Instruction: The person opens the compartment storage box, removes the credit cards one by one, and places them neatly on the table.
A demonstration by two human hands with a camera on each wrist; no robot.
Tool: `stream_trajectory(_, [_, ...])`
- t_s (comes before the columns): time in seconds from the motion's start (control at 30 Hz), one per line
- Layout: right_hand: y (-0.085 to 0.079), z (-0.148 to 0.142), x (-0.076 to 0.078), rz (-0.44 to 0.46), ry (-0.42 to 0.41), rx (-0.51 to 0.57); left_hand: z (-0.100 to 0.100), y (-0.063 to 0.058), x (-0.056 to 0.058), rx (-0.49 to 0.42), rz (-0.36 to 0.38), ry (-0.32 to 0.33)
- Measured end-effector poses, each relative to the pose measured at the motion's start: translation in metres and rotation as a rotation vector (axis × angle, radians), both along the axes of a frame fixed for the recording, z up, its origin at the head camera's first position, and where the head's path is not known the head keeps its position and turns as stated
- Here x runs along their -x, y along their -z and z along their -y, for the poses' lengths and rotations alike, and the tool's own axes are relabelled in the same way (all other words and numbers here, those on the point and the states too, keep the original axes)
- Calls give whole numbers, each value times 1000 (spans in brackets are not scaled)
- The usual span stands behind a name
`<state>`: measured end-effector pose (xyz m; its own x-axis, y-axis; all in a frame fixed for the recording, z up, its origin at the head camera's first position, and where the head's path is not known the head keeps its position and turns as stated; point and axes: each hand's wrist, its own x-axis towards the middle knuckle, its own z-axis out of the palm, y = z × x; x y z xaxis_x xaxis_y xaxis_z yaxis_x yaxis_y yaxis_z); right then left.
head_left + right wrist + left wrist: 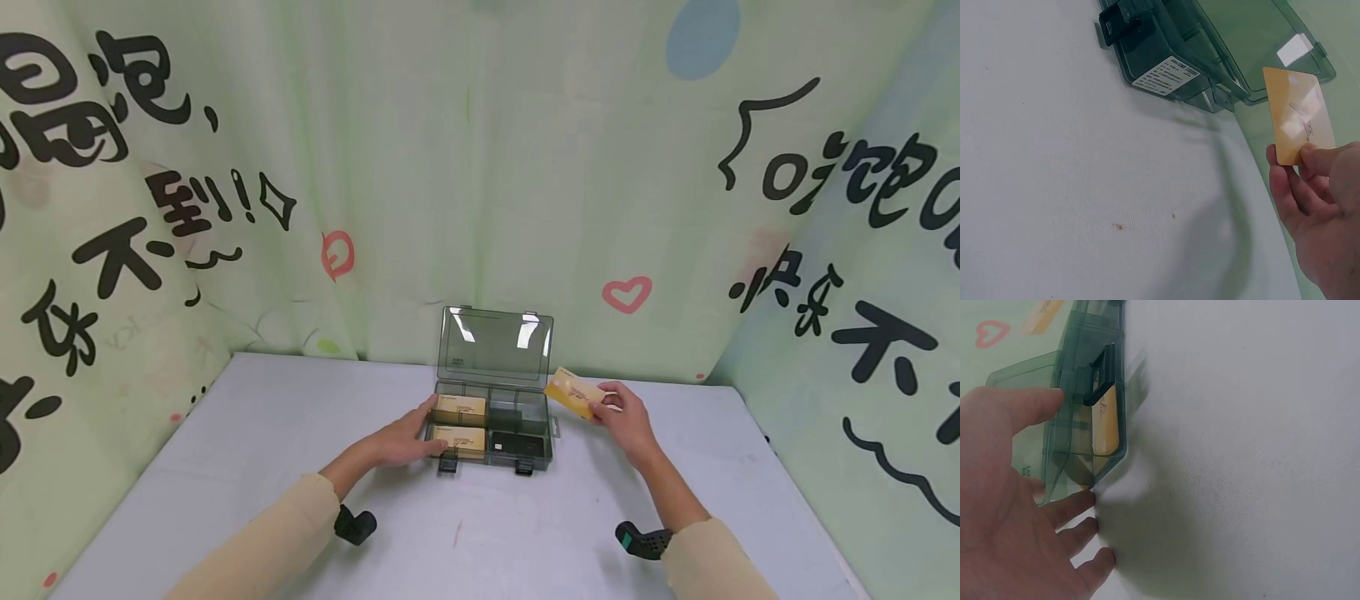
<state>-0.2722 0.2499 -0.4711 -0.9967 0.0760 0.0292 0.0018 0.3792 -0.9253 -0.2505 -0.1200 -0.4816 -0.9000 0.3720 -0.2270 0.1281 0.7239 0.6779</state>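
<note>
A dark translucent plastic box (497, 467) with several compartments stands on the table, its lid (495, 343) raised at the back. Yellow cards (460, 439) lie stacked in the front left compartment, and more yellow cards (461, 405) fill the one behind it. Dark cards (517, 445) lie at the front right. My left hand (405, 437) rests against the box's left side, its fingers spread and the thumb over the front left corner. Right of the box, my right hand (624, 421) pinches a yellow card (1300, 115) by one end, tilted in the air beside the back right compartment.
Two black latches (523, 468) hang at the box's front edge. A white printed label (1165, 75) is stuck on its side. Behind the white table (480, 542) hangs a pale green curtain (465, 167) with black lettering. Each wrist wears a black device (356, 526).
</note>
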Motion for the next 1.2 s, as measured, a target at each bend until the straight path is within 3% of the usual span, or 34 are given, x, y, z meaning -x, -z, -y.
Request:
stream_trajectory(0.57, [-3, -9, -6, 48, 55, -205, -1, -1, 0, -4, 14, -11])
stream_trajectory(0.83, [2, -10, -5, 83, 54, -237, -2, -1, -1, -3, 8, -12])
stream_trajectory(1.2, [13, -11, 0, 107, 18, -397, -2, -1, -1, 6, 12, -28])
